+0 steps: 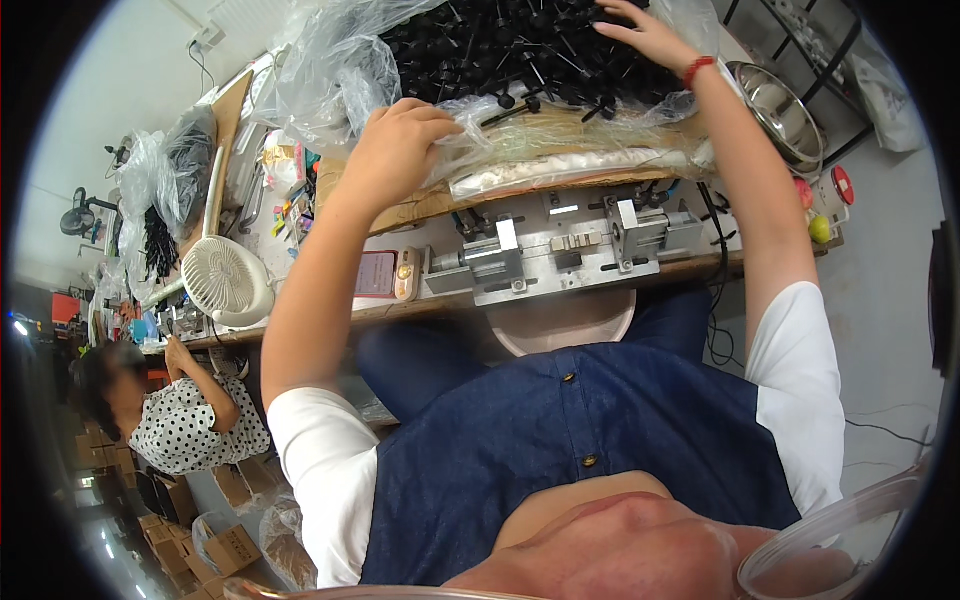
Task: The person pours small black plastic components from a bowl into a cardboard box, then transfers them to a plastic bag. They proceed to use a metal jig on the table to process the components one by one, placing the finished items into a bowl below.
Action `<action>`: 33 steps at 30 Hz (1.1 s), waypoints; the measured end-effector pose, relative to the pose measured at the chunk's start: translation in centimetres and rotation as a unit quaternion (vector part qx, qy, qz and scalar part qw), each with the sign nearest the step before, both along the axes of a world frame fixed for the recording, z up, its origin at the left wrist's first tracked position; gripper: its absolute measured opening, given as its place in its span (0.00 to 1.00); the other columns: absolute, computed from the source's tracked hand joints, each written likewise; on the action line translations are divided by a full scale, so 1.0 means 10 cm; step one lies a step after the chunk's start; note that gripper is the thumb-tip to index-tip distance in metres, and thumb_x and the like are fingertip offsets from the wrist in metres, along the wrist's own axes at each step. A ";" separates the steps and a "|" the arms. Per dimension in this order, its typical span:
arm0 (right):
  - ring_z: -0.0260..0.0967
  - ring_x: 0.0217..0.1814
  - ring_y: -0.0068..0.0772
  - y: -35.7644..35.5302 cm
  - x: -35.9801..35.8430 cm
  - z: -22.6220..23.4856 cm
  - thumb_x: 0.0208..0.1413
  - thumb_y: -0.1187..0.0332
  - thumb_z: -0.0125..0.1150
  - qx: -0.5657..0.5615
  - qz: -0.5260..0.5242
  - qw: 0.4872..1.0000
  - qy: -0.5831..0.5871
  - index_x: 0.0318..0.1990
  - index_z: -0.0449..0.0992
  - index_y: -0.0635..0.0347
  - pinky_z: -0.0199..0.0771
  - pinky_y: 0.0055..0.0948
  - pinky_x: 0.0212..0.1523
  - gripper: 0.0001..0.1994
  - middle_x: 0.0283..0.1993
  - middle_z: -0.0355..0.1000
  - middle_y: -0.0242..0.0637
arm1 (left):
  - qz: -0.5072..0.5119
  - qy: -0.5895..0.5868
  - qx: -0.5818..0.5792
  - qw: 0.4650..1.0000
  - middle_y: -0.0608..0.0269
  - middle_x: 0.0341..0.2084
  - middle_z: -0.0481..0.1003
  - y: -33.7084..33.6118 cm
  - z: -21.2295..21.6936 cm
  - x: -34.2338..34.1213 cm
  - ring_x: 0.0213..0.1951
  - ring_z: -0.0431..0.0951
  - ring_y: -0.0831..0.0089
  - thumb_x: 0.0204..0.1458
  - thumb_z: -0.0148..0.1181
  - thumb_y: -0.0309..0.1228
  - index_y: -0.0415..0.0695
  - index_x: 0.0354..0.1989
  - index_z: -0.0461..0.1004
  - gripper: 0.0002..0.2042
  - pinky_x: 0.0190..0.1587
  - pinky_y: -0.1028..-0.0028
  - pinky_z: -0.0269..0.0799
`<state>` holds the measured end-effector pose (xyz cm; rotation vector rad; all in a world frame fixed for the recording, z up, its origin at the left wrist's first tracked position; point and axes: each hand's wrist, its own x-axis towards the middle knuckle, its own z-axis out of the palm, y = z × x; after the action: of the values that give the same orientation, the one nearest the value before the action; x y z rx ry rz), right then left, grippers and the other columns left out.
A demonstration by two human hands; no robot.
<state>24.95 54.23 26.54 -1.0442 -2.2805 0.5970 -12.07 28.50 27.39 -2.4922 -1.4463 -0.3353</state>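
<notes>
Honestly, the heap of black stemmed parts (520,45) filling the upper middle of the frame is looking ready to slide; it is sitting in a thin clear plastic bag (330,75), and any tug on that slack film could be sending knobbed little rods over the bench edge. That is my guess only. The bag is crinkling, glossy and soft, while the parts are looking hard, matte, each a thin stick with a round head. Below them the metal jig (560,255) is lying flat, grey, blocky and machined, on the wooden workbench (700,268). At centre left the left hand (395,150) is clenching a fold of the bag's rim. At top right the right hand (650,35) is resting spread on the pile, fingers loose, gripping nothing I can make out.
</notes>
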 end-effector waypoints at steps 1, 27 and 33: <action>0.59 0.72 0.63 -0.06 -0.24 -0.02 0.54 0.37 0.66 -0.017 -0.043 0.999 0.001 0.74 0.61 0.54 0.62 0.52 0.71 0.46 0.72 0.61 0.55 | 0.033 -0.028 -0.024 0.999 0.63 0.49 0.80 -0.07 0.02 0.13 0.56 0.75 0.59 0.57 0.59 0.30 0.49 0.53 0.81 0.15 0.61 0.58 0.68; 0.58 0.71 0.60 -1.23 -0.80 0.16 0.61 0.47 0.65 0.183 0.043 0.982 -0.001 0.70 0.66 0.52 0.60 0.54 0.71 0.34 0.76 0.55 0.47 | 0.063 -0.243 0.098 0.963 0.57 0.45 0.75 -0.09 -0.32 0.76 0.49 0.75 0.56 0.53 0.66 0.29 0.48 0.52 0.76 0.16 0.53 0.60 0.72; 0.64 0.63 0.55 -1.07 -0.37 -0.24 0.61 0.60 0.64 0.283 -0.076 0.955 0.051 0.55 0.77 0.58 0.64 0.52 0.65 0.18 0.66 0.68 0.45 | 0.086 -0.173 0.189 0.963 0.58 0.52 0.74 0.20 -0.48 0.80 0.60 0.68 0.50 0.53 0.66 0.30 0.52 0.56 0.76 0.20 0.59 0.58 0.70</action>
<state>21.30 43.58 24.12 -0.8612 -2.0663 -0.0744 -4.03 30.50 22.61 -2.0566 -1.5349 -0.9516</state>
